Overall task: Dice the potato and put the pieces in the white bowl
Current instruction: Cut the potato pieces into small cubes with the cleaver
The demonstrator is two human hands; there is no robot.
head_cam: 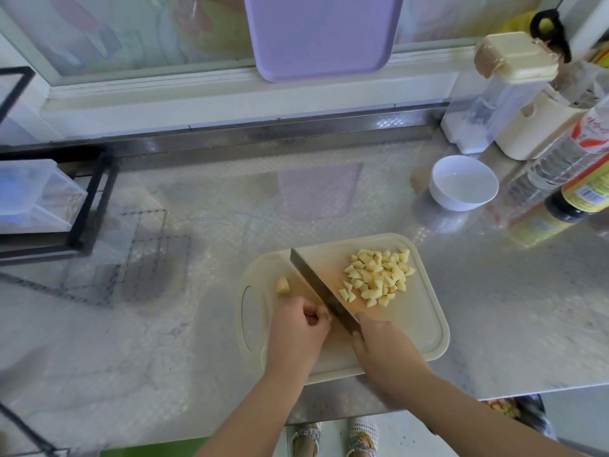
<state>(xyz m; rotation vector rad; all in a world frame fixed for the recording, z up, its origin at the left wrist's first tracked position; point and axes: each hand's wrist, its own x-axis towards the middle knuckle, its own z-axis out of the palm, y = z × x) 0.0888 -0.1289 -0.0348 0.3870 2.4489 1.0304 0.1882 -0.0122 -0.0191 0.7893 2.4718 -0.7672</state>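
A cream cutting board (421,328) lies on the steel counter. A pile of several diced potato pieces (379,277) sits on its right half. One larger potato chunk (282,286) lies on the left half. My left hand (296,331) pinches a small potato piece (322,311) against the board. My right hand (379,344) grips the handle of a cleaver (316,285), whose blade runs diagonally up-left, right beside the held piece. The white bowl (464,183), with nothing in it, stands at the back right, well apart from the board.
Bottles (573,169) and a cream container (514,94) crowd the right back corner behind the bowl. A black wire rack with clear boxes (49,199) stands at the left. A purple tray (323,34) leans on the window. The counter's front edge runs just below the board.
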